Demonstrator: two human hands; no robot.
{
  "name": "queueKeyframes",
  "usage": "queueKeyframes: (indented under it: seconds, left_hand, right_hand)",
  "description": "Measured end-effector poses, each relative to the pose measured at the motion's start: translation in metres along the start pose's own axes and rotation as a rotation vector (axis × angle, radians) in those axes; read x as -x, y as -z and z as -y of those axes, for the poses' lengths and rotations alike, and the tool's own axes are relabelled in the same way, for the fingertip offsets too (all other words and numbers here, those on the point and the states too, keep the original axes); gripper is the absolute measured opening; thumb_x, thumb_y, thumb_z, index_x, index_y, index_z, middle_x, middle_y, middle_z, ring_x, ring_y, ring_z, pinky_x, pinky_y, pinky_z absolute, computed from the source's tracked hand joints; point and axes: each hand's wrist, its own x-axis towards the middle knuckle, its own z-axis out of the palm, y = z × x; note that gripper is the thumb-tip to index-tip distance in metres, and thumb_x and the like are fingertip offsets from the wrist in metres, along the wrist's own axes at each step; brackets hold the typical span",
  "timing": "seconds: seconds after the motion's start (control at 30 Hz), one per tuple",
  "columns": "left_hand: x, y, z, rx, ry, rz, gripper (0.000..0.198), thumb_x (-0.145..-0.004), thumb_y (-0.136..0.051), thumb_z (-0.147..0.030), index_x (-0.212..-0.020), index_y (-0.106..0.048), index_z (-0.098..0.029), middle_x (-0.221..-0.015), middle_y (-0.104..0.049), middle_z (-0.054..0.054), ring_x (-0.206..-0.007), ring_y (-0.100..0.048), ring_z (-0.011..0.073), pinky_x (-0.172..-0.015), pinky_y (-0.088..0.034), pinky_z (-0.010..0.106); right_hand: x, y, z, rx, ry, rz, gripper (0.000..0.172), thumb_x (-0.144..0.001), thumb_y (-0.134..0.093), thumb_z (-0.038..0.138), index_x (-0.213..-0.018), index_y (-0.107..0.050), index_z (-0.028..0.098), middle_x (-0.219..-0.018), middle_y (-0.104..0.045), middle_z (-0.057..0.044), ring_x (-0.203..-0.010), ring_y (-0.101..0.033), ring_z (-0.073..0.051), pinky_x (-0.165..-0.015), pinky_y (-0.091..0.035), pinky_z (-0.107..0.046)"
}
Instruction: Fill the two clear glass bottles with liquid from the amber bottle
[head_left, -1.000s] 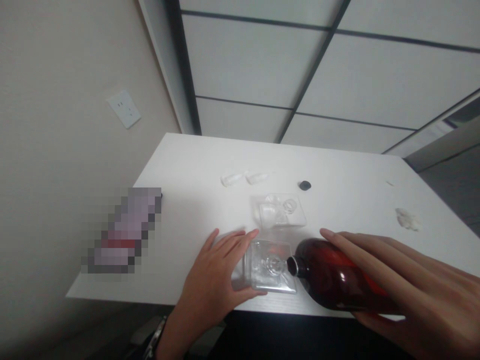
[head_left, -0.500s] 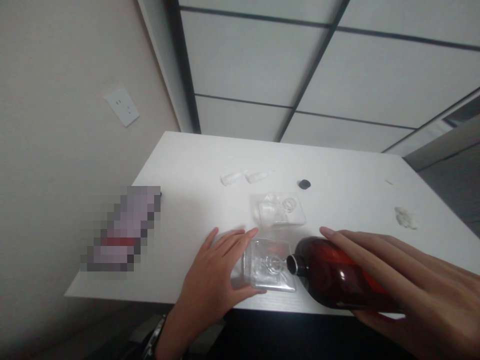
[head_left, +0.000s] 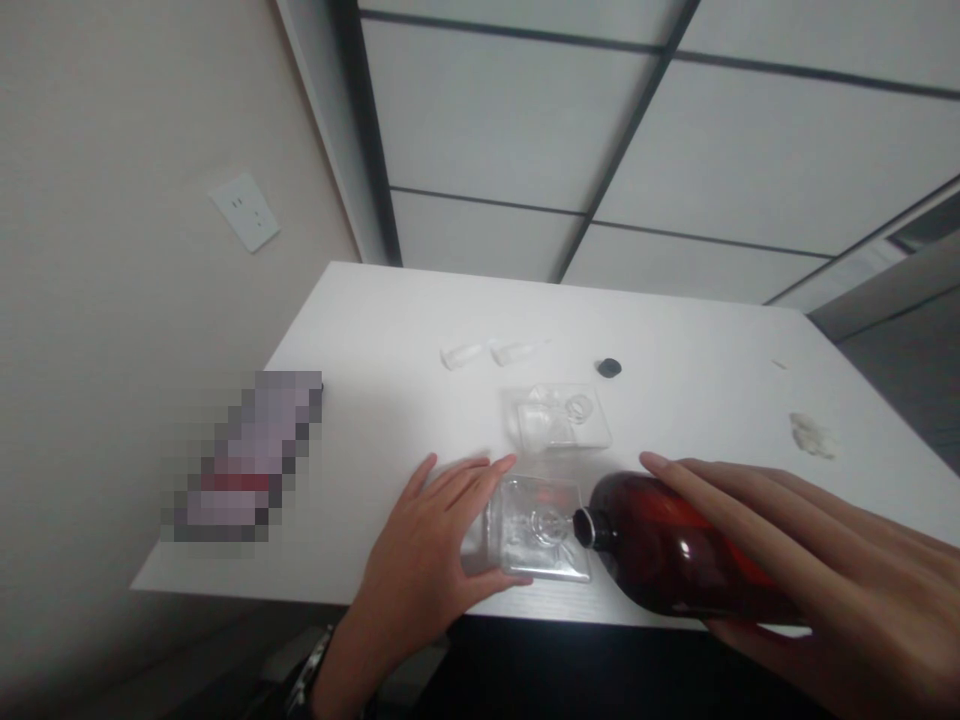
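Observation:
My left hand (head_left: 427, 540) is closed round the left side of a clear square bottle (head_left: 544, 555) near the table's front edge, thumb on the near side and fingers on the far side. In my right hand (head_left: 840, 560) lies a large dark red-brown bottle (head_left: 675, 570), tipped on its side with no cap on. Its mouth points left, right beside the round opening of the clear bottle. Whether liquid is running between them I cannot make out. Just behind stands a second clear square bottle (head_left: 596, 430) with a round neck.
Two small clear pieces (head_left: 463, 354) lie farther back on the white table (head_left: 375, 400), with a black cap (head_left: 610, 368) to their right. A crumpled pale scrap (head_left: 811, 437) is at the right. A blurred-out pinkish object (head_left: 262, 440) rests along the left edge, beside the wall.

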Motion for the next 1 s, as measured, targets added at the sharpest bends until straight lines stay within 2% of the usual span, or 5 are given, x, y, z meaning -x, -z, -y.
queueKeyframes:
  seconds: [0.2,0.43,0.63,1.0]
  left_hand:
    - [-0.0001,-0.0016,0.0009,-0.001,-0.010,-0.016,0.102,-0.083,-0.089,-0.052,-0.166,-0.033,-0.028,-0.160,-0.060,0.012,-0.147,-0.058,0.0341,-0.129,-0.035,0.066]
    - [-0.0001,-0.0018,0.0002,-0.001,-0.013,-0.006,0.108,-0.079,-0.094,-0.050,-0.165,-0.032,-0.029,-0.159,-0.060,0.013,-0.146,-0.058,0.0345,-0.128,-0.035,0.067]
    - [0.0000,-0.0008,0.0002,-0.005,-0.006,0.000,0.101,-0.082,-0.091,-0.050,-0.164,-0.035,-0.028,-0.160,-0.059,0.013,-0.147,-0.058,0.0334,-0.131,-0.032,0.064]
    - [-0.0001,-0.0002,-0.0008,-0.017,-0.009,0.001,0.103,-0.080,-0.093,-0.048,-0.163,-0.037,-0.027,-0.160,-0.059,0.013,-0.147,-0.058,0.0335,-0.131,-0.032,0.064]
  right_hand:
    - [-0.0005,0.0007,-0.0003,-0.019,0.004,-0.012,0.076,-0.098,-0.054,0.026,-0.170,-0.031,0.036,-0.141,-0.072,-0.004,-0.106,-0.079,-0.028,-0.074,-0.065,-0.038]
    - [-0.0002,0.0011,-0.0012,-0.017,0.003,-0.011,0.074,-0.101,-0.052,0.026,-0.171,-0.030,0.036,-0.140,-0.072,-0.005,-0.108,-0.078,-0.028,-0.074,-0.065,-0.038]
    - [-0.0034,0.0019,-0.0009,-0.007,0.010,-0.011,0.072,-0.101,-0.053,0.027,-0.170,-0.032,0.035,-0.140,-0.073,-0.005,-0.108,-0.078,-0.028,-0.075,-0.064,-0.038]
    - [-0.0016,0.0026,-0.0011,-0.002,0.004,-0.014,0.070,-0.101,-0.052,0.026,-0.169,-0.035,0.035,-0.140,-0.073,-0.004,-0.108,-0.078,-0.027,-0.075,-0.063,-0.036]
